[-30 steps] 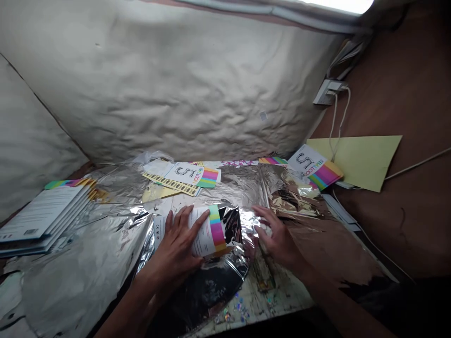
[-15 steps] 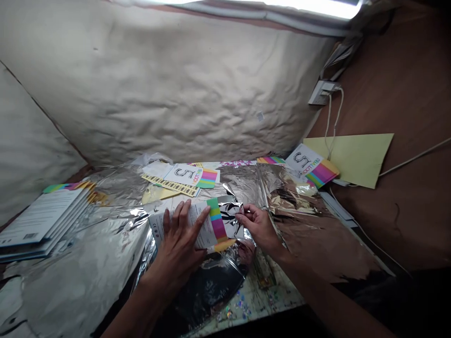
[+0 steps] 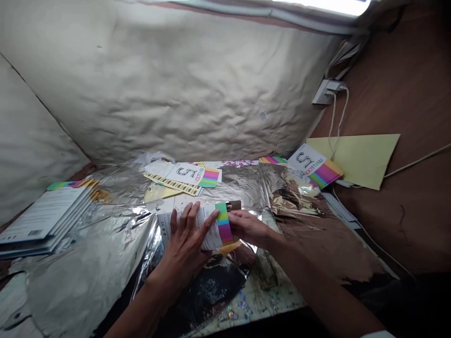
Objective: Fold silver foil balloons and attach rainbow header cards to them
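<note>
My left hand [image 3: 185,244] lies flat, fingers spread, on a white printed card with a rainbow-striped end [image 3: 206,225], pressing it onto crumpled silver foil [image 3: 105,253]. My right hand [image 3: 246,227] is closed at the card's striped end, its fingers tucked around folded silver foil there. The folded foil is mostly hidden under the card and my right hand. A loose sheet of the same foil spreads left and toward me.
Two more "5" cards lie behind: one [image 3: 193,174] at centre, one [image 3: 315,170] at right on a yellow sheet [image 3: 362,157]. A stack of white cards [image 3: 42,223] sits at left. Bronze-looking foil [image 3: 299,197] lies at right. A padded wall stands behind; cables hang from a socket [image 3: 327,91].
My right hand moved left from the bare foil to the card's striped end and closed there. The shiny foil flap beside the card is now folded out of sight. My left hand stayed on the card.
</note>
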`<state>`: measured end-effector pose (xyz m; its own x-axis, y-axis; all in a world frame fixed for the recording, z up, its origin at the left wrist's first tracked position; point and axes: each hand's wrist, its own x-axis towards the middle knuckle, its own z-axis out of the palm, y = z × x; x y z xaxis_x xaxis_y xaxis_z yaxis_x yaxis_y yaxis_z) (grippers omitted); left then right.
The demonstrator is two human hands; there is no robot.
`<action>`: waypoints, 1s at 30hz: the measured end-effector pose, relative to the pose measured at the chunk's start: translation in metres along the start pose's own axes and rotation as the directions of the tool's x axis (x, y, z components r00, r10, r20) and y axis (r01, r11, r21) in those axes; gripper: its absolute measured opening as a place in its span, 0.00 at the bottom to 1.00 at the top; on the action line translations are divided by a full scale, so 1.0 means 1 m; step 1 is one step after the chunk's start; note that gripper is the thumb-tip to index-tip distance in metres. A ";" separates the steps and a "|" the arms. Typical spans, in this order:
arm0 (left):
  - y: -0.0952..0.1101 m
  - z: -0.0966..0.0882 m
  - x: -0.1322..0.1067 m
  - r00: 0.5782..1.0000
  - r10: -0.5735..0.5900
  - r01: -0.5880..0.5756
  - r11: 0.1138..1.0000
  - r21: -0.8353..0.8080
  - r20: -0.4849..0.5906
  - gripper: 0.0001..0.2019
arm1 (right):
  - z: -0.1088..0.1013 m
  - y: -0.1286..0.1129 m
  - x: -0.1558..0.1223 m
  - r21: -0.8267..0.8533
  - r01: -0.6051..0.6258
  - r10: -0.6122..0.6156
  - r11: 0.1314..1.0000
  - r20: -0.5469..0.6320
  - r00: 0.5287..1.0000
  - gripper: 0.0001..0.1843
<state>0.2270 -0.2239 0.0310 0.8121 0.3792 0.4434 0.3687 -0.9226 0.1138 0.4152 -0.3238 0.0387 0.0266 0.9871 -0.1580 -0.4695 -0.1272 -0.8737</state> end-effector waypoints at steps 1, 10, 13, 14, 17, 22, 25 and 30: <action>0.000 0.000 0.000 1.000 -0.017 0.017 1.000 0.010 -0.009 0.51 | -0.001 -0.001 -0.002 0.028 0.030 -0.030 0.999 -0.003 1.000 0.26; 0.008 -0.001 0.001 0.996 -0.072 0.073 0.997 0.024 -0.045 0.45 | 0.020 -0.010 0.004 -0.255 0.079 -0.041 0.964 0.148 0.988 0.30; 0.013 -0.006 0.002 0.973 -0.176 0.184 0.982 0.037 -0.150 0.46 | 0.026 -0.008 -0.001 -0.495 0.298 -0.404 0.816 -0.121 0.907 0.37; 0.015 -0.008 0.002 0.962 -0.210 0.218 0.975 0.032 -0.176 0.49 | 0.027 -0.005 -0.004 -0.589 0.344 -0.557 0.731 -0.224 0.800 0.44; 0.021 -0.012 -0.001 0.950 -0.254 0.255 0.967 -0.014 -0.179 0.57 | 0.027 0.007 -0.006 -0.601 0.399 -0.667 0.693 -0.324 0.671 0.58; 0.009 -0.017 -0.001 0.922 -0.333 0.264 0.914 -0.307 -0.199 0.63 | 0.019 0.002 0.004 -0.289 0.336 -0.409 0.896 -0.245 0.879 0.28; -0.008 -0.022 0.006 0.885 -0.442 0.393 0.534 -0.748 0.150 0.54 | 0.016 -0.013 0.007 -0.253 0.285 -0.331 0.925 -0.163 0.930 0.25; -0.013 -0.012 0.010 0.797 -0.208 0.543 -0.164 -0.823 0.567 0.31 | 0.006 -0.009 0.009 -0.341 0.117 -0.138 0.933 -0.039 0.990 0.22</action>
<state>0.2253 -0.2091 0.0450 0.8272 0.5342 -0.1743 0.0081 0.2989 0.9543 0.4147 -0.3131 0.0478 0.1253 0.9907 -0.0537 -0.1341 -0.0367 -0.9903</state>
